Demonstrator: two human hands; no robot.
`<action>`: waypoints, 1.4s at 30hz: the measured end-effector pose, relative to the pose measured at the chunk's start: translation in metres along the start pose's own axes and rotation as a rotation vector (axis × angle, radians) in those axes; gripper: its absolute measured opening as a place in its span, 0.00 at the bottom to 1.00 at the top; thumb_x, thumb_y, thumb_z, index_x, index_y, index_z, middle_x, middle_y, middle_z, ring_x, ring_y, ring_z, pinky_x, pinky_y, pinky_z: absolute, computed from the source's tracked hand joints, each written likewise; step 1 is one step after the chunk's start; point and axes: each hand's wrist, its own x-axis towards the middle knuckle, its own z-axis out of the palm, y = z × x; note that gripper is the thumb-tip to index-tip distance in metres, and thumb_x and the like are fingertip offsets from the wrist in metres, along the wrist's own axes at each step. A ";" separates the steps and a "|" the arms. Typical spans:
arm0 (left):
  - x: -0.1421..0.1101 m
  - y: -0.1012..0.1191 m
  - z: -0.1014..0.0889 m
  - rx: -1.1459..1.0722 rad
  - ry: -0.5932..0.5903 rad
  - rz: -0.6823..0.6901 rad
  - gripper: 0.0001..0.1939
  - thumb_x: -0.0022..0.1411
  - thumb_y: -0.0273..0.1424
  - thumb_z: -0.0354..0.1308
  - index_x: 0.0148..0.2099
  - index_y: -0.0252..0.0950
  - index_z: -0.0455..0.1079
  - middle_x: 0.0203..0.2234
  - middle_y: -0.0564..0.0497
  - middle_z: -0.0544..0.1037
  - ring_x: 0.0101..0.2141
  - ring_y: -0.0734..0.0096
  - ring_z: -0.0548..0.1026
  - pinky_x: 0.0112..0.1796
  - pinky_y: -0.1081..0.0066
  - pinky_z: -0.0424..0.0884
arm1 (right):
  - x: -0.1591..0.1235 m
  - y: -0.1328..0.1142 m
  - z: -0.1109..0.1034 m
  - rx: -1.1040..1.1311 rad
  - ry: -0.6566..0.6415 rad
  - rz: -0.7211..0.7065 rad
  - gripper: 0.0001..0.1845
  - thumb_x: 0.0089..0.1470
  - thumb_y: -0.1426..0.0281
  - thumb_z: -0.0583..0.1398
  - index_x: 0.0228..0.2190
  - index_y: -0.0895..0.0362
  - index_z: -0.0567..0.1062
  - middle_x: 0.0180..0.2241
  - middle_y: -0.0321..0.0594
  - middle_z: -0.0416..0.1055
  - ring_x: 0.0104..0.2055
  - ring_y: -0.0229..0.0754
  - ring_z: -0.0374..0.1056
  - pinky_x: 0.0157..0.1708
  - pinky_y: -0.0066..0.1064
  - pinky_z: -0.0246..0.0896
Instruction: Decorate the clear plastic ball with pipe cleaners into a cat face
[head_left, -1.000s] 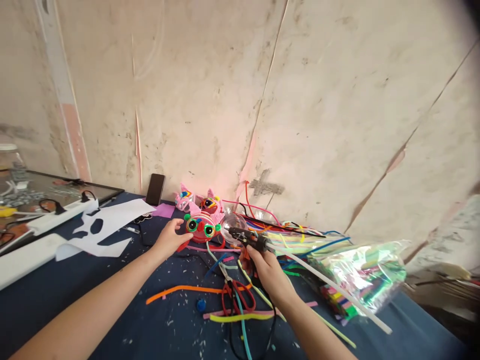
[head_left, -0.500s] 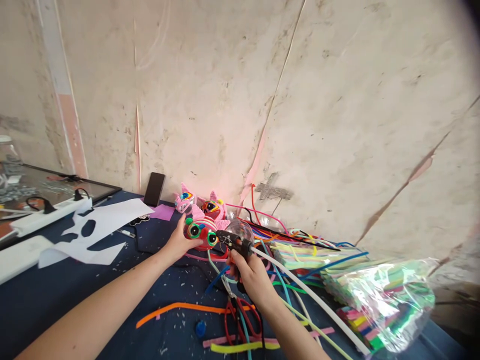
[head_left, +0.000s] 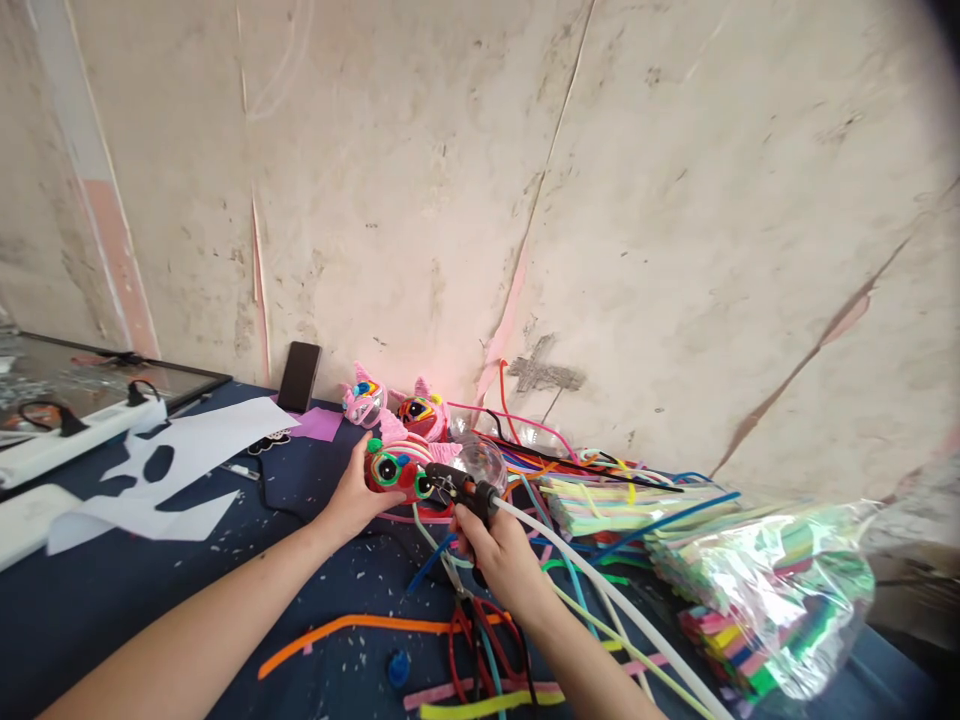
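My left hand (head_left: pixel 355 497) is closed round the left side of a pipe-cleaner animal ornament (head_left: pixel 401 474), a ball with green-ringed black eyes, a red nose and pink ears. In my right hand (head_left: pixel 491 545) is a black glue gun (head_left: pixel 461 488) with a long white glue stick (head_left: pixel 607 600) running out of its back. The gun's nozzle is at the ornament's right eye; whether it touches I cannot tell. Behind stand two more pink-eared ornaments, one clear-bodied (head_left: pixel 364 402) and one red (head_left: pixel 422 414). A clear plastic ball (head_left: pixel 481 465) lies behind the gun.
Red-handled scissors (head_left: pixel 487 640) and loose pipe cleaners lie in front of my right hand. Bundled pipe cleaners in a clear bag (head_left: pixel 787 590) are at right. Cut white paper (head_left: pixel 202 440), a phone (head_left: pixel 300 376) and a power strip (head_left: pixel 82 440) are at left.
The view has shifted slightly, moving the left-hand items further left. Both hands keep their holds, with the glue gun still at the ornament's right eye.
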 end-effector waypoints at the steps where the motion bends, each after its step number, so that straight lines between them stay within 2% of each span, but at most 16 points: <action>1: 0.000 0.000 0.000 -0.001 0.000 0.002 0.55 0.38 0.34 0.72 0.64 0.39 0.47 0.54 0.40 0.66 0.54 0.48 0.67 0.54 0.52 0.61 | 0.000 -0.001 0.000 -0.007 0.001 0.003 0.20 0.55 0.54 0.51 0.25 0.58 0.67 0.18 0.33 0.61 0.19 0.34 0.54 0.19 0.27 0.47; 7: -0.002 0.004 0.001 -0.010 0.004 -0.003 0.54 0.38 0.34 0.72 0.64 0.38 0.48 0.53 0.40 0.68 0.54 0.48 0.67 0.53 0.52 0.61 | -0.001 0.000 0.001 -0.024 0.002 0.014 0.21 0.54 0.54 0.51 0.24 0.58 0.67 0.18 0.33 0.61 0.18 0.34 0.53 0.18 0.26 0.46; 14: -0.002 0.004 0.001 -0.010 0.002 0.002 0.54 0.38 0.34 0.72 0.64 0.38 0.48 0.53 0.40 0.68 0.54 0.48 0.66 0.54 0.52 0.61 | -0.002 -0.002 0.000 -0.083 0.027 -0.040 0.21 0.54 0.54 0.51 0.23 0.57 0.68 0.15 0.31 0.57 0.18 0.34 0.51 0.19 0.27 0.46; 23: -0.002 0.000 0.000 -0.009 0.011 0.004 0.54 0.37 0.33 0.73 0.64 0.39 0.49 0.54 0.40 0.67 0.54 0.48 0.67 0.54 0.51 0.60 | -0.003 -0.003 -0.002 -0.137 0.040 -0.047 0.20 0.54 0.55 0.51 0.28 0.59 0.71 0.14 0.32 0.57 0.18 0.37 0.54 0.20 0.28 0.49; 32: -0.001 -0.001 0.000 -0.005 0.014 -0.002 0.54 0.37 0.33 0.73 0.63 0.40 0.50 0.54 0.41 0.67 0.54 0.48 0.67 0.53 0.52 0.61 | -0.005 -0.008 -0.003 -0.145 0.078 -0.064 0.20 0.53 0.56 0.52 0.29 0.60 0.73 0.15 0.35 0.62 0.22 0.41 0.61 0.22 0.28 0.53; 42: -0.002 0.002 0.000 0.001 0.011 0.001 0.53 0.38 0.33 0.72 0.63 0.39 0.50 0.53 0.41 0.68 0.53 0.49 0.68 0.53 0.52 0.62 | -0.005 -0.005 -0.002 -0.164 0.076 -0.070 0.20 0.54 0.56 0.51 0.25 0.58 0.71 0.16 0.35 0.62 0.22 0.42 0.60 0.23 0.30 0.52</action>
